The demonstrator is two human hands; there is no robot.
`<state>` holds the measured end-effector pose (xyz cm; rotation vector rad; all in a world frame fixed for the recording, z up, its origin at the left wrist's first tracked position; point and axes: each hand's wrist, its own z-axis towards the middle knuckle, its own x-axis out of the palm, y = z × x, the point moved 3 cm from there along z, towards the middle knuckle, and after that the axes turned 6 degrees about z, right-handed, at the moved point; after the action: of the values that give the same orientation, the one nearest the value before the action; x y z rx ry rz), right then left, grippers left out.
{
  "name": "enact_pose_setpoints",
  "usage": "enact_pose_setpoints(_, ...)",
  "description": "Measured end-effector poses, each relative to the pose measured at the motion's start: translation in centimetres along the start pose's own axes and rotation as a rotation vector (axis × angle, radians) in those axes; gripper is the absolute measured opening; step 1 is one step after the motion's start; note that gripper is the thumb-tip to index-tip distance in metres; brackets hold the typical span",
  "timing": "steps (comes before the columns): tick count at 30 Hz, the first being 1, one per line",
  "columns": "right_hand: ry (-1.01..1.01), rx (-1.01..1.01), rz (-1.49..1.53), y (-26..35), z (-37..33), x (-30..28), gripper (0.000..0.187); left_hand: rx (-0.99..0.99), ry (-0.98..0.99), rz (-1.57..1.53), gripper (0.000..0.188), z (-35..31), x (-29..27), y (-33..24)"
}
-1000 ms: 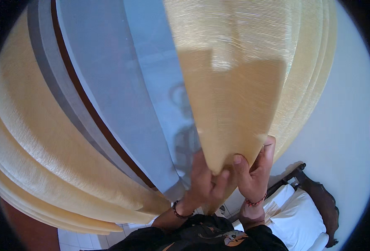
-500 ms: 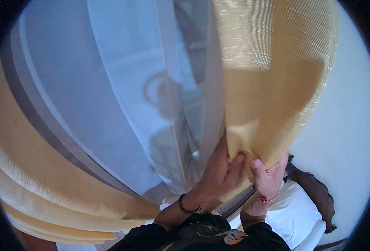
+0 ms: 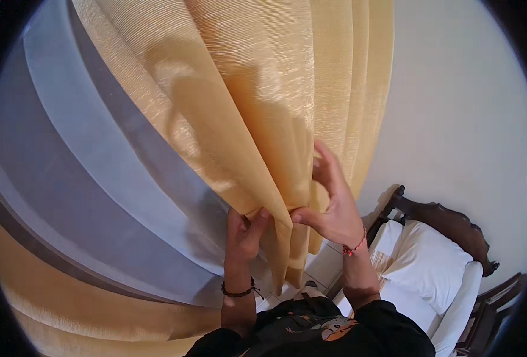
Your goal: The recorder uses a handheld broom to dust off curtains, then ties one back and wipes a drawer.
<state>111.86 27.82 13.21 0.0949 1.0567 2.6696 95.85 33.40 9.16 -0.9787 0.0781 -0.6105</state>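
A golden-yellow curtain point(image 3: 257, 89) hangs in front of me in long vertical folds, its lower part gathered between my hands. With thumb and bent fingers my left hand point(image 3: 246, 235) pinches the curtain's left part; some fingertips are hidden behind the cloth. On the other side my right hand point(image 3: 338, 208) holds a fold, its thumb against the front and its index finger reaching up along the fold. The other right fingers are partly hidden by fabric. Left of the golden curtain hangs a sheer bluish-white curtain point(image 3: 114, 149), which neither hand visibly grips.
At the lower left spreads another golden curtain panel point(image 3: 85, 324). A bed with a white pillow point(image 3: 433, 265) and a dark carved headboard point(image 3: 448, 220) stands to the right, against a pale wall point(image 3: 454, 107). Below my hands shows a tiled floor point(image 3: 323, 265). Dark wooden furniture point(image 3: 492, 321) is at the lower right.
Both hands were close together at the golden curtain's lower part. Now they are farther apart, the left one shifted left, and the golden fabric is drawn leftward in folds over the sheer curtain.
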Motion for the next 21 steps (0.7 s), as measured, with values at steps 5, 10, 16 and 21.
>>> enact_pose_setpoints(5,0.028,0.105,0.105,0.4,-0.8,1.0,0.061,0.077,0.044,0.111,0.028,0.7,0.2,1.3)
enact_pose_setpoints(10,-0.163,0.127,0.126,1.6,-1.8,0.1,0.046,0.071,0.185,0.132,0.029,2.0,2.5,1.0)
enact_pose_setpoints(16,-0.313,-0.142,-0.422,3.1,-3.1,-2.7,0.062,0.112,0.262,0.108,0.019,2.7,4.7,-1.2)
enact_pose_setpoints(21,-0.158,-0.125,0.017,-2.7,-4.2,-1.4,0.104,0.201,0.144,0.217,0.015,0.1,0.7,2.9)
